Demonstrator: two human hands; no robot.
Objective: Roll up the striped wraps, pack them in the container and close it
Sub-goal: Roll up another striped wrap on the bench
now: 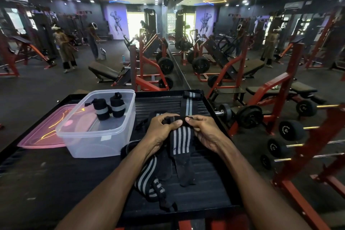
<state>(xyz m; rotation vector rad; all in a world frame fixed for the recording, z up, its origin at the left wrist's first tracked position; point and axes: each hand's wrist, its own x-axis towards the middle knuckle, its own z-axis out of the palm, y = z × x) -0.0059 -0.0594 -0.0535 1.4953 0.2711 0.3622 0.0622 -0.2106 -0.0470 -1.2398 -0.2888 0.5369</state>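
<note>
A black wrap with grey stripes (179, 137) hangs lengthwise, its top end pinched up. Another wrap (189, 105) lies flat beyond it; a third (148, 175) is bunched nearer. Two rolled wraps (109, 105) stand inside the clear open container (97, 136), its pink lid (43, 134) alongside.

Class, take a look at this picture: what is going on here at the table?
A person in a gym is packing striped wraps. Both hands, the left hand and the right hand, pinch the top end of one striped wrap and seem to be starting to roll it. Two rolled wraps already stand in the clear container. Its pink lid lies beside it, still off. More unrolled wraps lie on the black table, so the job looks partly done.
</note>
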